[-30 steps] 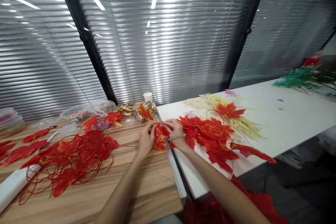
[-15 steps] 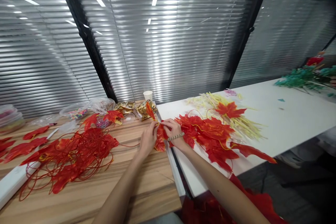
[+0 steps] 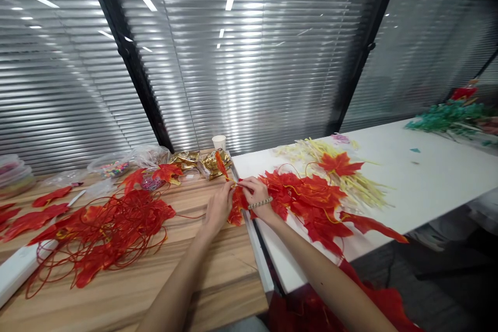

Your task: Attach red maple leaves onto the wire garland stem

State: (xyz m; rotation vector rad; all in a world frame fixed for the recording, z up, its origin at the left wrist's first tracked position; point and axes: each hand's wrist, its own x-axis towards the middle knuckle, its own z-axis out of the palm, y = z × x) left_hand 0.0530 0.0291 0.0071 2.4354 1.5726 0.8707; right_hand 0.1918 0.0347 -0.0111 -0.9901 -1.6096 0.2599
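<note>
Pinching a red-orange artificial maple leaf (image 3: 235, 202) from both sides, the person's two hands meet right over the seam where the wooden table (image 3: 163, 290) butts against the white table (image 3: 428, 181). Left hand (image 3: 218, 208) has fingers closed on the leaf's left edge; right hand (image 3: 254, 194), w/ a beaded bracelet (image 3: 260, 203) at the wrist, has thumb & fingers pressed together on the top of the leaf, near its thin stem. Leaf looks crumpled/folded, deep red w/ orange-yellow patches; exact shape can't be told, hands cover much of it.

Just right of the hands, touching the held leaf, lies a heap of same red leaves (image 3: 311, 199) on the white table, one separate orange-red leaf (image 3: 339, 162) atop a spread of pale yellow stems (image 3: 350, 179). Left on the wooden table: a tangle of red wires and leaves (image 3: 105, 233), well apart from the hands.

Containers, along the back edge by the blinds: small white paper cup (image 3: 219, 142), upright, contents not visible. Clear plastic tub (image 3: 111, 166) w/ multicoloured small bits inside. Clear plastic bags (image 3: 150, 155) beside it, contents unclear. Gold foil packets (image 3: 194, 160) between bags & cup. Stacked clear tubs (image 3: 13, 174) at far left, contents blurred. Far right end of white table: green foliage pile (image 3: 447, 116).
</note>
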